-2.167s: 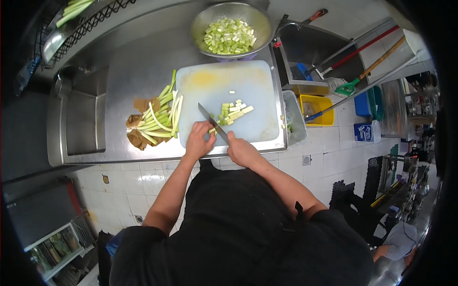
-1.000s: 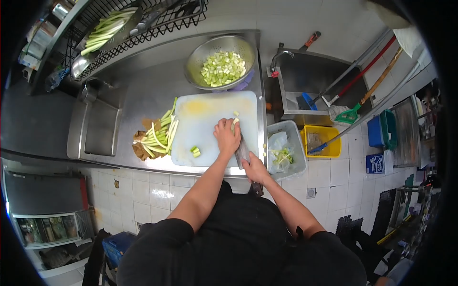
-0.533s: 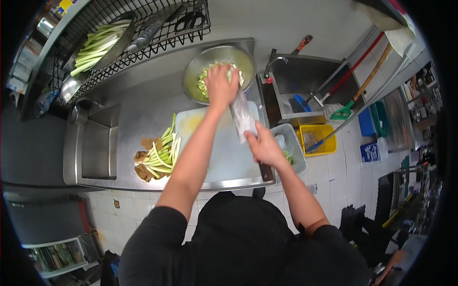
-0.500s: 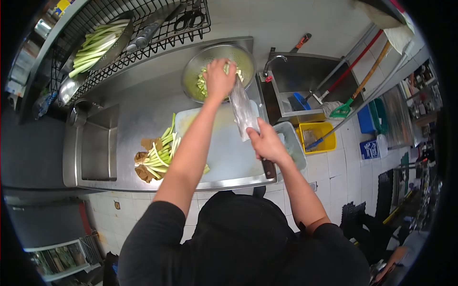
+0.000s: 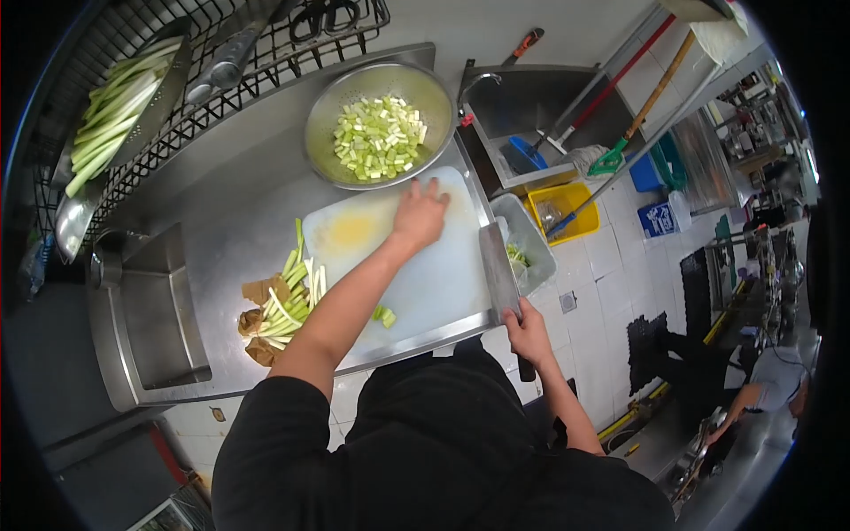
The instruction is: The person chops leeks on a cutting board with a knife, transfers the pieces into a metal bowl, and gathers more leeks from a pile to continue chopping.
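My left hand [image 5: 421, 212] is over the far part of the white cutting board [image 5: 425, 288], fingers spread and holding nothing. Just beyond it, a metal colander [image 5: 320, 111] holds chopped pale green stalk pieces [image 5: 381, 137]. In my right hand [image 5: 529, 333] is a cleaver [image 5: 503, 276], its broad blade upright at the counter's right edge and my fingers wrapped at the handle. Whole pale green stalks [image 5: 297, 305] lie on brown paper left of the board. A few cut pieces [image 5: 384, 316] rest near the board's front left.
At left is a small sink [image 5: 164, 305]; a wire rack [image 5: 292, 40] above holds a strainer of stalks [image 5: 119, 119]. A clear bin [image 5: 529, 234] and a yellow bucket [image 5: 567, 208] stand right of the counter. Another person [image 5: 770, 380] is at far right.
My left hand has left the colander, moved back over the board and spread its fingers. My right hand has swung the cleaver from beside the colander to the counter's right edge. The view has shifted.
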